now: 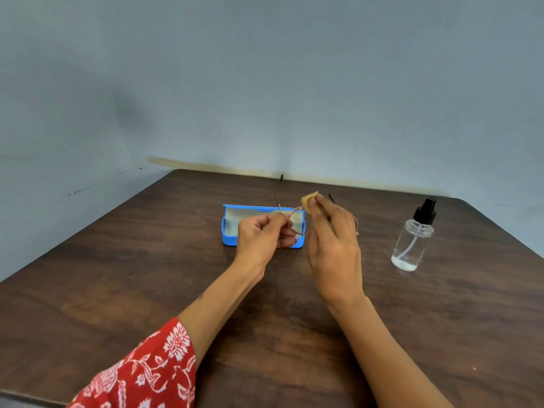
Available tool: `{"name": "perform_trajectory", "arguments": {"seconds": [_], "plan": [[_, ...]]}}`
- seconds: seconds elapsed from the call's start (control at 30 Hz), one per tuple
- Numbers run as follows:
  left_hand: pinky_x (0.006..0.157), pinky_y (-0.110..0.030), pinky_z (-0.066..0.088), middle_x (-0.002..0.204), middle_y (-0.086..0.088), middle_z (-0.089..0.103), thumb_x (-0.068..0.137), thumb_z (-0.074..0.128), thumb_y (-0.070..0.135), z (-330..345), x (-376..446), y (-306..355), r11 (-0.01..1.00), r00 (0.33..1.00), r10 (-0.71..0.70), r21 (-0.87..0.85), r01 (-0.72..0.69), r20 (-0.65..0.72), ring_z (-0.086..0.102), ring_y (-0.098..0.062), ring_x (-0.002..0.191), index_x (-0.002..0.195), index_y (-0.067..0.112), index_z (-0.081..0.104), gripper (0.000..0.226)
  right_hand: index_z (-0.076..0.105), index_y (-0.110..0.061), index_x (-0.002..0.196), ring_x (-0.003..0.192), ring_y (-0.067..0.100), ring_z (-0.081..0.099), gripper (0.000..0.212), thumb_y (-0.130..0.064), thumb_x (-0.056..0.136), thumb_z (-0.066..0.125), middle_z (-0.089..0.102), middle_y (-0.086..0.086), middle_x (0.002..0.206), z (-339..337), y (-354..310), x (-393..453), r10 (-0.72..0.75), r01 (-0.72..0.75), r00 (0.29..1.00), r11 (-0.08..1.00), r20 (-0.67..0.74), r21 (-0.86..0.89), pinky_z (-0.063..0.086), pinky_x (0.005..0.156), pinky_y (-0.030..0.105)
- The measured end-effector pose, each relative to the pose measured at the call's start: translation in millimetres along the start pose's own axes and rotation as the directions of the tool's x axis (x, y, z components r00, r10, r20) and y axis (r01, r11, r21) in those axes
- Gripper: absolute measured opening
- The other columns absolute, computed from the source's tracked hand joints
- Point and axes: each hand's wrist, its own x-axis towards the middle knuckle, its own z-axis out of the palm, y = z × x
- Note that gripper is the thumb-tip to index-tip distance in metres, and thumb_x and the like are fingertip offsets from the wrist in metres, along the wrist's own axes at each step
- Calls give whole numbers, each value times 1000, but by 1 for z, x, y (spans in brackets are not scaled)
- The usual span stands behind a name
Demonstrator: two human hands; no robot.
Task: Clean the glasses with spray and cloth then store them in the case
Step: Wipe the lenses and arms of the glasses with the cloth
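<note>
Two hands work above a dark wood-grain desk (147,260) set against a pale blue-grey wall (265,83). The left hand (262,240) has its fingers (282,220) curled together, pinching the glasses (295,220) at a thin red-rimmed lens near the hinge; one dark temple arm rises up and away from that hand toward the wall. The right hand (332,240) is raised just beside it, fingers bent and clamped on a small yellowish cloth (309,200) held at the fingertips, over the glasses' right side. A bit of red rim and the second temple tip show past that hand; the rest of the frame is hidden behind it, so whether the cloth touches the lens cannot be told.

Behind the left hand, a blue case (229,231) lies open on the desk, its grey lining facing up, with nothing seen inside it. The glasses are held in the air in front of it, not in it.

Well to the right stands a clear spray bottle (412,242) with a black pump top, upright, a dip tube visible inside and a little clear liquid at the bottom. No label or writing can be read on the bottle, case or cloth.

A red sleeve (141,369) with a white floral print covers the left upper forearm.
</note>
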Motion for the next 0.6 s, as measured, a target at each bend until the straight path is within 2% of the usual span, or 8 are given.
{"name": "perform_trajectory", "arguments": {"seconds": [0.07,0.23,0.33,0.43,0.53,0.6], "plan": [[49,-18,52,49,-3,63,86,62,8,-1,1,0,1000,1000,-1,-8,1,-3,62,-11,47,62,5,66,24,62,6,116,107,27,55,46,18,72,67,63,22,113,-1,1,0,17,-17,1000,1000,-7,6,55,80,35],[48,-18,49,53,-2,65,88,60,10,-2,0,-2,1000,1000,26,6,-26,12,62,-11,51,70,3,68,22,65,6,113,104,34,62,30,2,84,57,64,21,115,3,-10,-4,-126,122,990,991,63,54,57,79,36],[49,-18,50,52,-3,64,87,62,11,-1,1,0,1000,1000,8,-12,-8,10,62,-11,50,67,4,68,22,65,6,112,103,33,62,30,5,82,62,64,21,113,0,-5,-3,-91,89,995,995,49,34,58,74,37],[49,-17,51,49,-3,64,86,62,9,-2,1,2,1000,1000,-17,-24,16,-6,62,-11,48,64,5,67,23,65,6,112,104,27,56,37,14,75,67,65,23,110,-4,3,-2,-15,15,1000,1000,-5,12,56,77,38],[49,-18,51,48,-2,63,86,61,8,-1,1,2,999,1000,-9,-33,9,-11,61,-10,47,63,4,66,24,65,7,111,100,31,62,34,11,77,67,65,23,109,-2,-1,-3,-53,53,999,999,-3,-2,57,75,36],[49,-18,51,50,-2,63,87,59,8,-1,0,2,1000,1000,2,-31,-2,-9,61,-10,48,67,3,67,23,65,7,110,98,34,64,27,3,84,60,65,22,110,2,-8,-4,-103,102,994,994,27,28,57,73,37]]}}
